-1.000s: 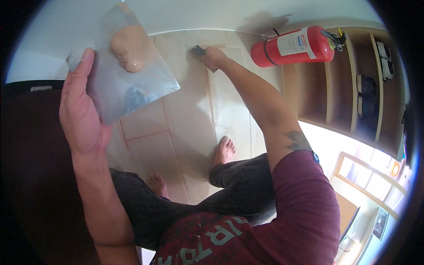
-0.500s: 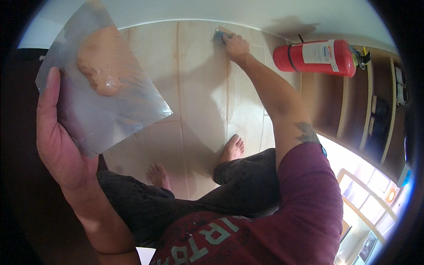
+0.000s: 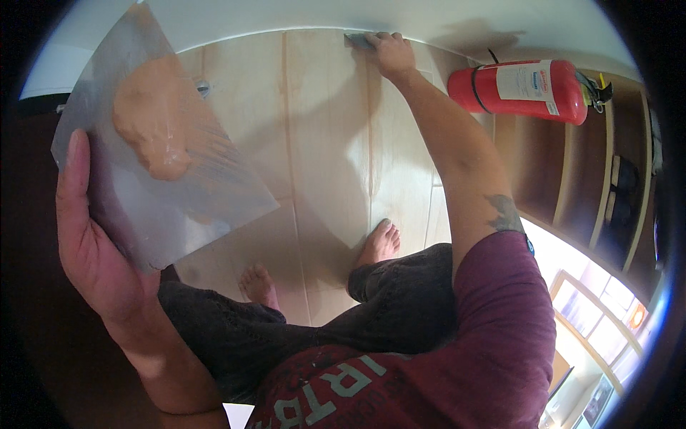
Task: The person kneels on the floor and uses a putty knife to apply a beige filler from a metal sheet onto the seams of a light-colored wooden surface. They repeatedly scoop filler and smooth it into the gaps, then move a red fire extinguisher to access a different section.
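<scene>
On the left, my left hand (image 3: 107,250) holds up a translucent flat sheet (image 3: 171,229), its thumb along the sheet's left edge. The other fingers are hidden beneath. A lump of tan-orange paste (image 3: 153,118) sits on the sheet, with thin smears to its right. At the far side, my right hand (image 3: 393,53) grips a small grey flat-bladed scraper (image 3: 359,41), low at the tiled floor (image 3: 321,121) where it meets the white wall. Tan-brown lines run along the joints between the tiles.
A red fire extinguisher (image 3: 522,89) stands right of my right forearm, near wooden shelving (image 3: 529,168) that holds shoes. My bare feet (image 3: 381,242) are on the tiles. A small round metal fitting (image 3: 204,88) shows beside the sheet. Dark furniture or a panel lies at left.
My right hand has moved farther away and slightly right with the scraper, closer to the wall. The sheet in my left hand has shifted a little nearer to me.
</scene>
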Demonstrator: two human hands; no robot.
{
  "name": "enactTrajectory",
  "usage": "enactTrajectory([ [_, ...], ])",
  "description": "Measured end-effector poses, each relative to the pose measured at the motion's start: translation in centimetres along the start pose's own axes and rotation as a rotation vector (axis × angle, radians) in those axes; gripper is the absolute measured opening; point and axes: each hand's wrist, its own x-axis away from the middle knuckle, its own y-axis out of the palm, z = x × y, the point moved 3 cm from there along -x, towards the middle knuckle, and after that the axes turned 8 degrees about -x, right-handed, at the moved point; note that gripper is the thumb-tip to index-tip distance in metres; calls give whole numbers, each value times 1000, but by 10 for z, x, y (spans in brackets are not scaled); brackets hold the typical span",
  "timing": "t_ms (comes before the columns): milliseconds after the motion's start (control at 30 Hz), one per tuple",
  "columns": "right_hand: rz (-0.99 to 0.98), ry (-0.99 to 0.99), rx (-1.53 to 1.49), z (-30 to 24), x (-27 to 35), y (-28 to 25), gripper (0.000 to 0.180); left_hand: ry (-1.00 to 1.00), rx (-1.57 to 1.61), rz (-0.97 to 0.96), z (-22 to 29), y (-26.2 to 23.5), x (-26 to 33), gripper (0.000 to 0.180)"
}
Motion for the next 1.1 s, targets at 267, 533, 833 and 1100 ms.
enactTrajectory([
  [267, -279, -51, 65, 3, 2, 8, 48, -212, 192, 38, -9, 12, -18, 44],
  [533, -117, -3, 5, 16, -15, -36, 42, -222, 256, 67, -8, 16, -18, 42],
  [833, -239, 28, -108, -1, -22, -24, 40, -140, 71, 22, -14, 18, -17, 43],
  [1100, -480, -30, -135, 19, 34, -8, 39, -446, 355, 66, -13, 52, -45, 37],
])
